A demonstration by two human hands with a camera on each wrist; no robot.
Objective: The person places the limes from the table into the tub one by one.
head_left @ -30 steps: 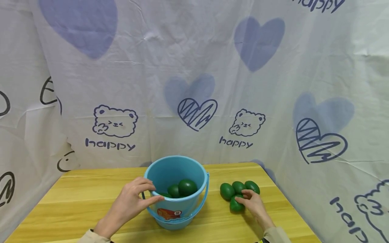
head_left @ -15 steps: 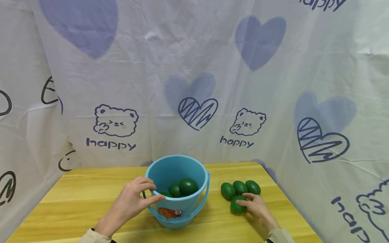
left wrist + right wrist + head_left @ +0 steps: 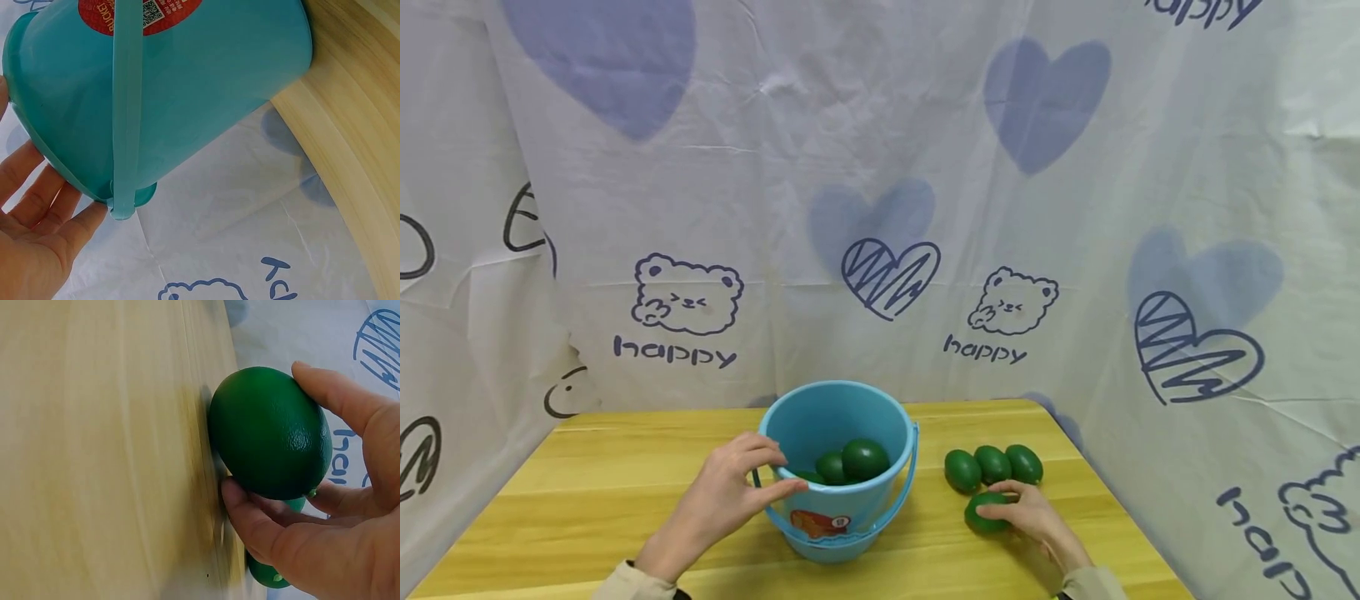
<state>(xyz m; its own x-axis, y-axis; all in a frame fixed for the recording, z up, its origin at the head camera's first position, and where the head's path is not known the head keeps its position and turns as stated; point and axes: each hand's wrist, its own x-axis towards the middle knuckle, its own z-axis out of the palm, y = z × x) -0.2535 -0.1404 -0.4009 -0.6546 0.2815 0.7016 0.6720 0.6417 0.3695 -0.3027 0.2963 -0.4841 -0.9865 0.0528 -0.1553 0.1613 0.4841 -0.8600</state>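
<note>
My left hand (image 3: 722, 496) holds the near left rim of a light blue bucket (image 3: 831, 546), fingertips along the edge. In the left wrist view, the fingers rest at the bucket's rim beside the handle (image 3: 128, 112). Several dark green limes (image 3: 865, 460) lie inside the bucket. To the right of it, my right hand (image 3: 1033, 517) grips a glossy green lime (image 3: 269, 434) with thumb and fingers on opposite sides, close over the table. Just behind that lime, a row of 3 more limes (image 3: 992, 464) lies on the tabletop.
The wood-grain table (image 3: 647, 467) carries the bucket and the limes. A white curtain (image 3: 775, 208) printed with hearts and bears hangs behind the table and along both sides. The bucket's handle (image 3: 906, 492) hangs down over its front.
My right hand has closed its hold on the front lime and drawn it slightly toward me, leaving a gap to the row. My left hand has stayed at the bucket's rim.
</note>
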